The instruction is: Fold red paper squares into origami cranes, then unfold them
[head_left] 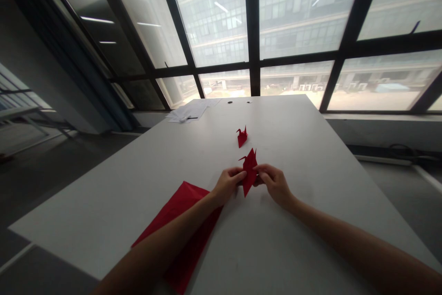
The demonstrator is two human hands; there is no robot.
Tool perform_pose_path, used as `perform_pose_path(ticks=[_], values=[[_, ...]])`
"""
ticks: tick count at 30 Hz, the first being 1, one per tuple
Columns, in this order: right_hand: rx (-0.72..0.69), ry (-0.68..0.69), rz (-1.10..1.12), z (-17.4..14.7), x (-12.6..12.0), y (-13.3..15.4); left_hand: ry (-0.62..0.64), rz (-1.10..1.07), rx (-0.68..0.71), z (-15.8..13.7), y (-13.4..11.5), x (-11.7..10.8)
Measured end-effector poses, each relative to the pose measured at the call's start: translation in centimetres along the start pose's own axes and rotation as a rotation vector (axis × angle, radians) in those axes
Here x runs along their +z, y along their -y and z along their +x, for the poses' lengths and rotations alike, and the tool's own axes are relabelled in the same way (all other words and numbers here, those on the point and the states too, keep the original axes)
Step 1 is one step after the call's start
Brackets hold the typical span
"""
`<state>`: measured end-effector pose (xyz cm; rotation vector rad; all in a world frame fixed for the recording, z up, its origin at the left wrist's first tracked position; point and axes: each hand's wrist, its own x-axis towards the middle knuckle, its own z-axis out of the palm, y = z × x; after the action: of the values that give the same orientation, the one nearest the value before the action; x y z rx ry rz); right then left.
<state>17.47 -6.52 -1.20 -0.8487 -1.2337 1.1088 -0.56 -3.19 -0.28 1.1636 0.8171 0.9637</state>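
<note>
A red origami crane (249, 170) is held up between both hands, its thin neck and tail pointing away from me. My left hand (228, 182) pinches its left side, the thumb lying on the paper. On the other side my right hand (275, 182) grips the edge between thumb and fingers. Just beyond stands a second red paper crane (242, 137) on the white table. Under my left forearm lies a large red sheet of paper (183, 210), partly hidden by the arm.
The long white table (283, 129) reaches to the windows. Loose white papers (193, 111) lie at its far left, with a dark, pen-like item on them. Two small round spots, perhaps cable holes, show near the far edge. A dark curtain hangs at the left.
</note>
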Motion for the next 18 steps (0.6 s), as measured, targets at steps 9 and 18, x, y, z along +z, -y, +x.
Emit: perform_pose_path(ticks=[9,18], values=[[-0.028,0.018,-0.018,0.16,0.29,-0.07,-0.002,0.031,0.05,-0.15,0.22,0.18],[-0.029,0.045,0.018,0.07,0.21,0.06,0.011,0.049,0.074,-0.22,0.27,0.03]])
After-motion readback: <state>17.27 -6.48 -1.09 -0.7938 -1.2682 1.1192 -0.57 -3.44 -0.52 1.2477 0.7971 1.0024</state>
